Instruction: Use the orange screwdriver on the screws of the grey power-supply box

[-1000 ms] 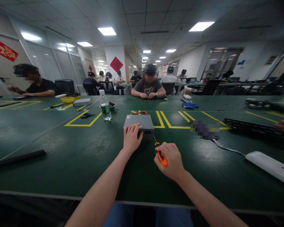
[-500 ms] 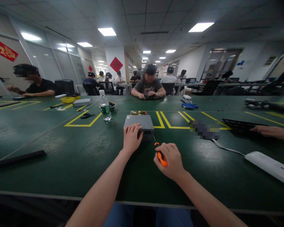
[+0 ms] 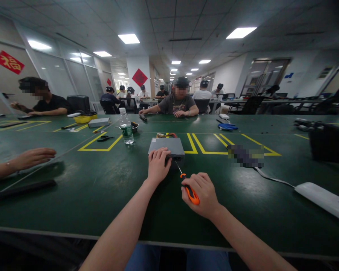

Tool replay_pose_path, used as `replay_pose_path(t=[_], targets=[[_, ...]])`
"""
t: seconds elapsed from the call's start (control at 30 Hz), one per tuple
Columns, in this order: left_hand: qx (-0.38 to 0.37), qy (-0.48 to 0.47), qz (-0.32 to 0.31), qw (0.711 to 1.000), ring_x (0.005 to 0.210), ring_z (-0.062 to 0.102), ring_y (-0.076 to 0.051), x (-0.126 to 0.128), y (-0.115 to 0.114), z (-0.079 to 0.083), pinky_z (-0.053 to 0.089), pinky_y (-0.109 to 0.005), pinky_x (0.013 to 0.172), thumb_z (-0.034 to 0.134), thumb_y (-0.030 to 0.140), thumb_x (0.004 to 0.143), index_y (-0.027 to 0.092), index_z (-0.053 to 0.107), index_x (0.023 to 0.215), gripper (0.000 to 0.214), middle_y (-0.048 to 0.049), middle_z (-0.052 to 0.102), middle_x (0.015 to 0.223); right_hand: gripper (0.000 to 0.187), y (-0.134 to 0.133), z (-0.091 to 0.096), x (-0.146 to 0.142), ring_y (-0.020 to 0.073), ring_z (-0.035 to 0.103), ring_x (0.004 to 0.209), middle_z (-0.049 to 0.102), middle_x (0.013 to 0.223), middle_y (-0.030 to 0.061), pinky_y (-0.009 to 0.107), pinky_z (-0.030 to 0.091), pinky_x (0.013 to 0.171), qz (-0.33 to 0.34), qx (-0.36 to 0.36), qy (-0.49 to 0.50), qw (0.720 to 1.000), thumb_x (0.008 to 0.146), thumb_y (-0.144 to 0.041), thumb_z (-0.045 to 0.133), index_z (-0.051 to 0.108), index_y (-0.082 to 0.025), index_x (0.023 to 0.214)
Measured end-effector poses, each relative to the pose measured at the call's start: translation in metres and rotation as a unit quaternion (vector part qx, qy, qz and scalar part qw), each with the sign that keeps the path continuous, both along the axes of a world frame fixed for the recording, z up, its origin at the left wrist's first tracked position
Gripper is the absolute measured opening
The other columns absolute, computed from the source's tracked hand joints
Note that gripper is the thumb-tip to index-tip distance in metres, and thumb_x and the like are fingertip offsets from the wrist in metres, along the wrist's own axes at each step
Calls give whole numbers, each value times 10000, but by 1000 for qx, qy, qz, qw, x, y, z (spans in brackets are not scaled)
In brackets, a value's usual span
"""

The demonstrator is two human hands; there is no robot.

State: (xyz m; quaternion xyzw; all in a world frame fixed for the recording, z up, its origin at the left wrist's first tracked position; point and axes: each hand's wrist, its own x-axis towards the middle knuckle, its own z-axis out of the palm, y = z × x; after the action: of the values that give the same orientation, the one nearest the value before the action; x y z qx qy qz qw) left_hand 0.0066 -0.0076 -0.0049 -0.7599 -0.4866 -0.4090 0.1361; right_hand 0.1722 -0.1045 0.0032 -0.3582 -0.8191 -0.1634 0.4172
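Observation:
A flat grey metal box (image 3: 169,145) lies on the green table (image 3: 81,195) in front of me. My left hand (image 3: 157,165) rests on its near edge with the fingers curled over it, holding it down. My right hand (image 3: 202,194) is closed round an orange-and-black screwdriver (image 3: 190,192). Its thin shaft points up and left at the box's near side, just right of my left hand.
A water bottle (image 3: 126,129) stands left of the box, scissors (image 3: 104,138) beside it. A white power strip (image 3: 322,197) with its cable lies at right. A neighbour's hand (image 3: 31,158) reaches in from the left above a black bar (image 3: 22,189). Other people sit across the table.
My right hand has drawn back slightly and swung the screwdriver tip left toward the box. A hand has come in from the left; the hand and black tray at right have pulled away.

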Motion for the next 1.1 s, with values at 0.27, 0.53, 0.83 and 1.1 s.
replay_pose_path(t=[0.27, 0.53, 0.83, 1.1], targets=[[3, -3, -1, 1000, 1139, 458, -179, 0, 1, -1, 259, -381, 1009, 496, 240, 812, 258, 514, 1034, 223, -13, 556, 1191, 75, 8, -7, -5, 132, 473, 671, 539, 720, 15, 303, 338, 706, -8, -11, -20, 1000, 789, -228, 489, 541, -177, 811], [2, -4, -1, 1000, 1148, 451, -180, 1, 2, -1, 259, -381, 1011, 499, 241, 809, 257, 513, 1031, 223, -15, 558, 1185, 82, 10, -7, -7, 134, 479, 684, 542, 734, 19, 302, 339, 712, -23, -20, -29, 999, 802, -221, 479, 541, -173, 826], [0, -5, -2, 1000, 1144, 456, -186, 1, 0, 0, 259, -389, 1009, 486, 233, 812, 255, 515, 1035, 226, -25, 558, 1186, 90, 9, -9, -12, 133, 505, 645, 555, 732, 23, 297, 362, 685, -43, -5, -15, 999, 816, -251, 477, 489, -166, 841], [1, 0, 1, 1000, 1146, 454, -186, 1, -2, 2, 260, -387, 1016, 492, 227, 802, 254, 520, 1041, 242, -22, 558, 1187, 89, 4, -8, -14, 152, 446, 696, 497, 731, 28, 312, 334, 704, -53, -5, -85, 995, 772, -195, 487, 573, -196, 796]])
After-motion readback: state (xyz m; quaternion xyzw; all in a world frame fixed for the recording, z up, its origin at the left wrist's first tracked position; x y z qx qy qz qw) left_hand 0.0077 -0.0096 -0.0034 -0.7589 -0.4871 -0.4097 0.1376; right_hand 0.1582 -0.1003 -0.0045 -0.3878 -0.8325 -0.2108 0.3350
